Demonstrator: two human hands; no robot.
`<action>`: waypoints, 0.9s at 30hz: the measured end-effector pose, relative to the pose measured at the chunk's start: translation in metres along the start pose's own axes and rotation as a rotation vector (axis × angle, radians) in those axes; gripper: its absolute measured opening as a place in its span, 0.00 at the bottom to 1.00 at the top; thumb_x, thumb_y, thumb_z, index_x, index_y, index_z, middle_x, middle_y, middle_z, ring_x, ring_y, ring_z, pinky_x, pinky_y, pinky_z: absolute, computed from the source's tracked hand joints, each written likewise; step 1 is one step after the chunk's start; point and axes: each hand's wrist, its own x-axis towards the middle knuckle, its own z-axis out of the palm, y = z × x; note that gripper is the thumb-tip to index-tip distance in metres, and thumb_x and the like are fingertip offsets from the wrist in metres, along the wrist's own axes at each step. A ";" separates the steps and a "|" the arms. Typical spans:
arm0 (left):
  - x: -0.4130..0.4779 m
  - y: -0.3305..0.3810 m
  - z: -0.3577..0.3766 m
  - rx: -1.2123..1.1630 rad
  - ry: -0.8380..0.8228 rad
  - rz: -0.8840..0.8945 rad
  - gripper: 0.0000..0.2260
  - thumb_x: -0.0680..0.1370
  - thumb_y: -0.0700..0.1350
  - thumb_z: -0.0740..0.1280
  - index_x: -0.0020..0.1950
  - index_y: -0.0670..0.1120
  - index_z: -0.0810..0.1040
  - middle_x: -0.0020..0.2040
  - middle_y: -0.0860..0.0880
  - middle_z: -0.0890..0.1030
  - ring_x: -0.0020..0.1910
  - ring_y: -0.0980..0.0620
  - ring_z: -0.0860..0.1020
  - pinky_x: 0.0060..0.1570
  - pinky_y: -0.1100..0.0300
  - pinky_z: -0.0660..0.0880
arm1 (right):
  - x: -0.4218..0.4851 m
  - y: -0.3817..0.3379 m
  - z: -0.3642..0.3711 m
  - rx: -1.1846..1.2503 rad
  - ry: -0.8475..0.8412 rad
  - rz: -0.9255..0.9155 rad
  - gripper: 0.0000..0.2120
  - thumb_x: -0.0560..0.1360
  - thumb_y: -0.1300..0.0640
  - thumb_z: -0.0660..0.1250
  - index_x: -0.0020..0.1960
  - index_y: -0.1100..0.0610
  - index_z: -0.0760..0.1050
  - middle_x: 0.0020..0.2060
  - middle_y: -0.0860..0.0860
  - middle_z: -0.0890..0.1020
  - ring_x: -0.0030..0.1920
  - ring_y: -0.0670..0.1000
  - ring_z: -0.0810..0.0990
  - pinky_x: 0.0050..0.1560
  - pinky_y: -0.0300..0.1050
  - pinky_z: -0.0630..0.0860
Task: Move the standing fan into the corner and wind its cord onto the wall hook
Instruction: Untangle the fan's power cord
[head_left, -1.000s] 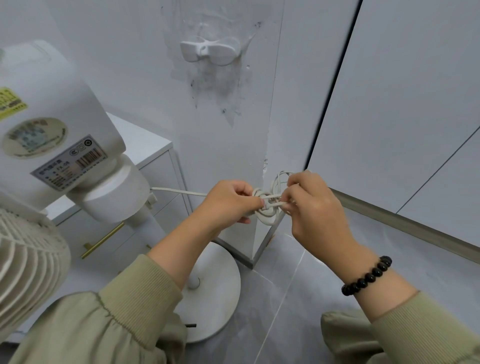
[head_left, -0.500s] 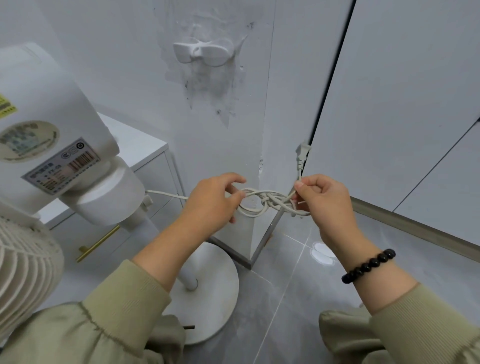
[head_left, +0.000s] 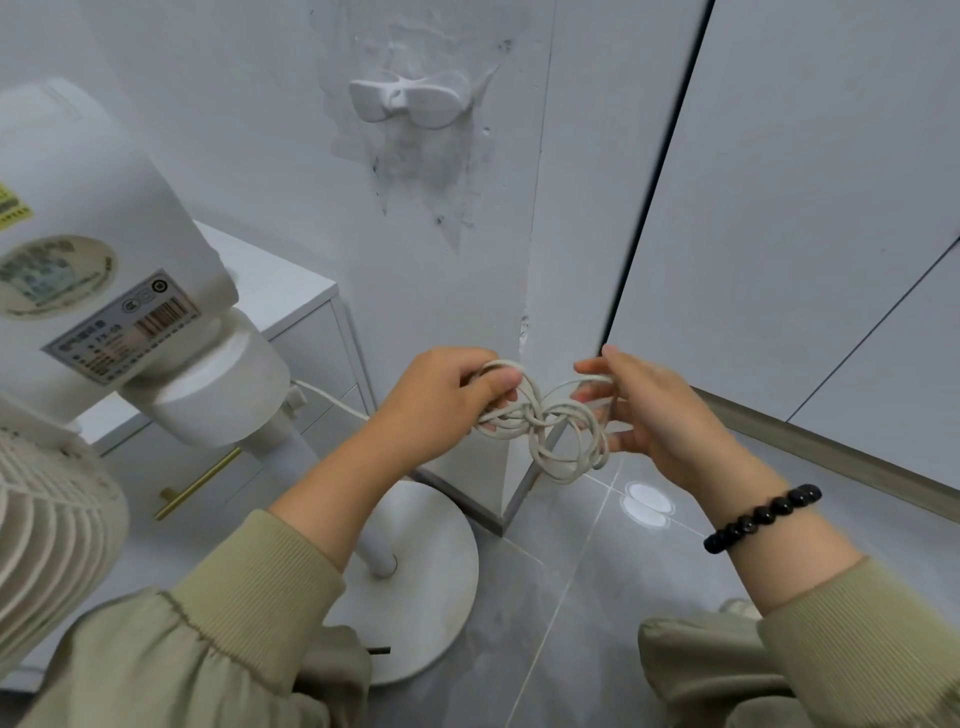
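From the head camera I saw the left hand (head_left: 447, 400) with its grip clenched on the white power cord (head_left: 545, 421), thumb pressed over curled fingers at one end of a loose figure-eight bundle. The right hand (head_left: 660, 415) had its grip released: the fingers were fairly straight and spread, and the bundle's other loops hung around them. Motion blur softened those fingers (head_left: 618, 441), so I could not tell how many strands crossed them, nor where the cord's end lay in the tangle.

The cord was thin, round and off-white, and one strand ran left to the neck of the standing fan (head_left: 104, 249). The fan stood at the left on grey, glossy floor tiles (head_left: 571, 649), its round white base (head_left: 436, 571) near the foot of the wall's outer corner. Its smooth plastic motor housing carried printed labels (head_left: 122, 327) too blurred to read. The ribbed grille (head_left: 52, 519) was cut off by the frame's edge.

The white wall hook (head_left: 410, 101), shaped with two wings, sat on a rough patched area of wall, well above and apart from the bundle. Behind the fan stood a white drawer unit (head_left: 291, 291) with a brass bar handle (head_left: 200, 483). A black bead bracelet (head_left: 763, 517) circled the right wrist above a ribbed olive cuff (head_left: 852, 623).
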 end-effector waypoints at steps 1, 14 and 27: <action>0.000 0.003 0.000 -0.041 -0.004 -0.012 0.12 0.79 0.44 0.63 0.36 0.46 0.78 0.33 0.49 0.79 0.28 0.59 0.73 0.30 0.64 0.73 | 0.000 -0.001 -0.001 -0.095 -0.008 -0.056 0.18 0.80 0.47 0.56 0.54 0.58 0.79 0.41 0.52 0.79 0.40 0.50 0.76 0.40 0.46 0.75; 0.004 -0.001 0.005 -0.067 0.126 -0.027 0.05 0.78 0.43 0.64 0.44 0.47 0.80 0.39 0.53 0.81 0.37 0.59 0.76 0.40 0.68 0.72 | -0.004 0.004 -0.010 -0.142 -0.301 -0.203 0.04 0.72 0.67 0.68 0.44 0.66 0.81 0.35 0.57 0.84 0.36 0.52 0.81 0.43 0.43 0.78; 0.002 -0.004 0.023 0.423 0.247 0.383 0.06 0.69 0.47 0.69 0.36 0.45 0.82 0.41 0.51 0.81 0.46 0.51 0.74 0.42 0.62 0.68 | -0.003 0.008 0.006 -0.098 -0.167 -0.247 0.04 0.73 0.66 0.68 0.44 0.65 0.81 0.31 0.55 0.83 0.37 0.57 0.77 0.40 0.48 0.75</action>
